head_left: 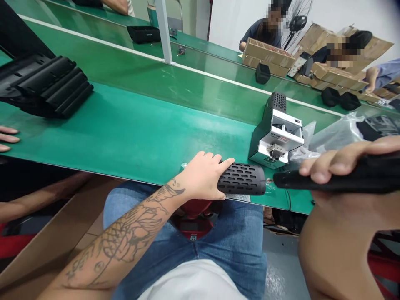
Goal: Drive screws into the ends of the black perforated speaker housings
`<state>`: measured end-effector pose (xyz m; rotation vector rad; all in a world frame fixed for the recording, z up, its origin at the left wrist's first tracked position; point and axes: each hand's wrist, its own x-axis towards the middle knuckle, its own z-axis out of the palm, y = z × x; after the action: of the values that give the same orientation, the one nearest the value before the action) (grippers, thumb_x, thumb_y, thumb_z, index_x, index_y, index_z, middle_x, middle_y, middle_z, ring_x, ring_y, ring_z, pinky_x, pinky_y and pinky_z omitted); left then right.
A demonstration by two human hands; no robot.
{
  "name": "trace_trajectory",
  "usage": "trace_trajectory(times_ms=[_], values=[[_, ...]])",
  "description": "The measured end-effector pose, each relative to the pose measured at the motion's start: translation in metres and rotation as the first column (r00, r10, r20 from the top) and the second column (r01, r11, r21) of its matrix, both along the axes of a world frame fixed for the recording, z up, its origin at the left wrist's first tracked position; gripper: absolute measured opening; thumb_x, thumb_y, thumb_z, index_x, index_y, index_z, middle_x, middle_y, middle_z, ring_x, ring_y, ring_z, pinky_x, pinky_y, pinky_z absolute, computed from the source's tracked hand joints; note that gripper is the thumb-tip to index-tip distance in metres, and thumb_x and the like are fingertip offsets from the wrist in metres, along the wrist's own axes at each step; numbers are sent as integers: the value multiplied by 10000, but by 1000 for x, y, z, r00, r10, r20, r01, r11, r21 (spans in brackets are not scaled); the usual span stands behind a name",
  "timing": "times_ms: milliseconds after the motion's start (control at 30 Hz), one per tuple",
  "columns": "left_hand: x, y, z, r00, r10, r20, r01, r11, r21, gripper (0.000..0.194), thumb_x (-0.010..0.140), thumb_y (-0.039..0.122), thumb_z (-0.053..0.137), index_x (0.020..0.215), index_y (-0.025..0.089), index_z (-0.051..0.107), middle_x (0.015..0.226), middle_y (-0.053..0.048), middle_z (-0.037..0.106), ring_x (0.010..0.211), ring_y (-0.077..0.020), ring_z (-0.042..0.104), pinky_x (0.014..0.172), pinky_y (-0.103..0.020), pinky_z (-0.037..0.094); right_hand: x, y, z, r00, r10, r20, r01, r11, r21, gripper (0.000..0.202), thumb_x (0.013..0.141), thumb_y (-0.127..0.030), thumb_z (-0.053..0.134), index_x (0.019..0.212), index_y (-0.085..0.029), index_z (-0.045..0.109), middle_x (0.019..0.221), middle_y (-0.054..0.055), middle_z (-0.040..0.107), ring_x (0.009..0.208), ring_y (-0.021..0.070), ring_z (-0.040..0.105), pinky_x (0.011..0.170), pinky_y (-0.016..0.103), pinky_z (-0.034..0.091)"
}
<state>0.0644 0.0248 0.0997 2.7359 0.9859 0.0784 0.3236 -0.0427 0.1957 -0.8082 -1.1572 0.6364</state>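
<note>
Worktop (140, 129), left hand (201, 177) on 1 cylinder (243, 179)

Blk ribbed parts (53, 85), stacked, L end of grn bench (131, 129). Grey post (164, 33), 1 pc, standing at white strip (218, 76). Blk box (143, 34), far side, L of post; teal container (152, 16) behind. Cardboard carton (267, 56), far side, R of post, w/ blk block (263, 73) in front; I count 2 more blk pcs (330, 96) farther R. Co-worker (258, 33) behind carton. Fan (298, 24), bkgd. Clear plastic bag (337, 132), R side, crumpled.
</note>
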Motion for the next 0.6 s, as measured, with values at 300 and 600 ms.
trace_trajectory(times_ms=[300, 600], values=[[3, -1, 0, 999, 29, 19, -29, 999, 15, 1006, 704, 691, 817, 1564, 268, 510, 1197, -115, 699, 1059, -342, 666, 893, -425, 451, -84, -4, -19, 970, 233, -72, -235, 972, -26, 329, 838, -502, 861, 921, -201, 757, 616, 15, 640, 432, 190, 598, 477, 385, 567], [4, -1, 4, 1000, 28, 8, -28, 1000, -6, 980, 710, 671, 818, 1547, 250, 528, 1225, -125, 698, 1089, -346, 668, 908, -425, 457, -82, 7, -36, 950, 303, -68, -308, 949, -68, 322, 826, -451, 852, 884, -162, 721, 639, 10, 644, 437, 181, 599, 483, 376, 564]])
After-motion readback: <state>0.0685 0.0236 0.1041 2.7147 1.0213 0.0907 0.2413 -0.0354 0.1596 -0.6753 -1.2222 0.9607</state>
